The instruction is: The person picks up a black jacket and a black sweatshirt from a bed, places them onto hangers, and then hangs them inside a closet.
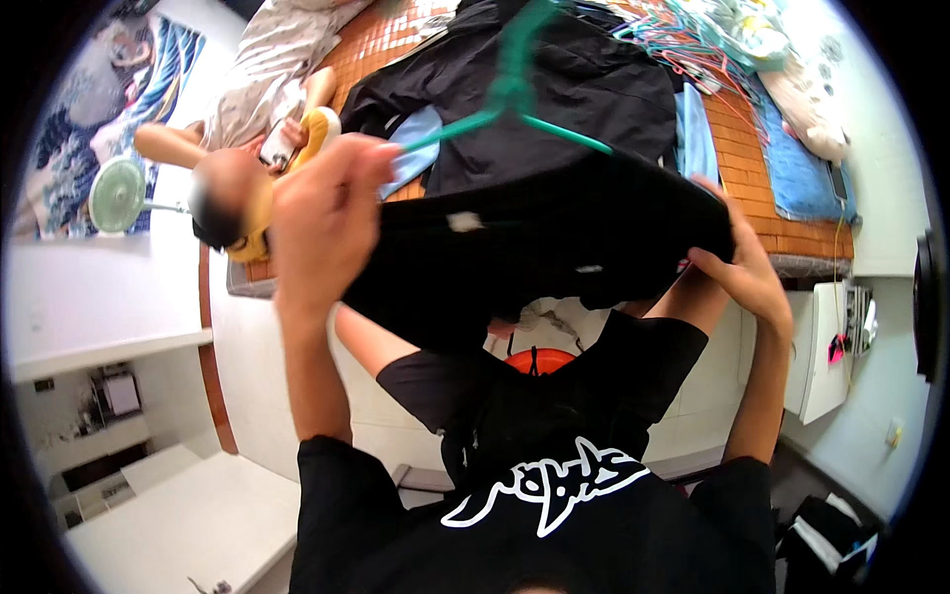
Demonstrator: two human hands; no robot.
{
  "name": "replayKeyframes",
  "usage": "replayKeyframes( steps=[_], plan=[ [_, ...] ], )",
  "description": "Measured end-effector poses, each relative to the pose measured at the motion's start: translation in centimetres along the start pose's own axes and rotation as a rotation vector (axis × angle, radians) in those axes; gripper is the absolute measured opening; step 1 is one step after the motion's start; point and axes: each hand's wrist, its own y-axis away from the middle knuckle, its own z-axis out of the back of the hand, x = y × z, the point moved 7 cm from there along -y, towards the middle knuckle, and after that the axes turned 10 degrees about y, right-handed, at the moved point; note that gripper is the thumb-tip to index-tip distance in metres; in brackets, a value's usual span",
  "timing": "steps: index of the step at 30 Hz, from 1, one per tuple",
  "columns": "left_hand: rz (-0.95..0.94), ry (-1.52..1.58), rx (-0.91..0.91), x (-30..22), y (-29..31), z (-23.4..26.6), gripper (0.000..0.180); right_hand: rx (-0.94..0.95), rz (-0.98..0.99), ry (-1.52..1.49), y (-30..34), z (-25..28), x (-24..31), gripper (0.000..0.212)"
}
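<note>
I hold a black garment (534,247) stretched out in front of me, over a green plastic hanger (510,94) whose arms slip into its top. My left hand (327,213) grips the garment's left end together with the hanger's left arm. My right hand (747,267) pinches the garment's right end. Both hands are raised above the bed (792,233). Another black garment (554,84) lies spread on the bed behind.
A person (257,109) lies on the bed's left side holding a phone. A bunch of coloured hangers (683,45) and a pillow (807,109) lie at the far right. A fan (117,193) stands left. An orange bucket (539,358) sits on the floor below.
</note>
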Motion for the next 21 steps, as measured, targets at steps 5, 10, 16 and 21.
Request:
replayKeyframes(
  steps=[5,10,16,21],
  plan=[
    [-0.007,-0.188,-0.156,1.7,-0.6,6.8,0.024,0.286,-0.425,0.576,3.2,0.5,-10.8,0.028],
    [0.097,-0.288,-0.158,3.2,-0.2,10.7,0.029,-0.115,-0.1,0.204,0.2,4.5,-7.1,0.032],
    [0.133,-0.186,-0.207,3.5,0.8,9.8,0.034,-0.282,-0.09,0.324,0.0,11.1,-8.1,0.025],
    [0.075,-0.203,-0.155,1.2,0.5,8.4,0.031,-0.476,-0.046,0.53,1.4,10.4,-2.2,0.021]
  ],
)
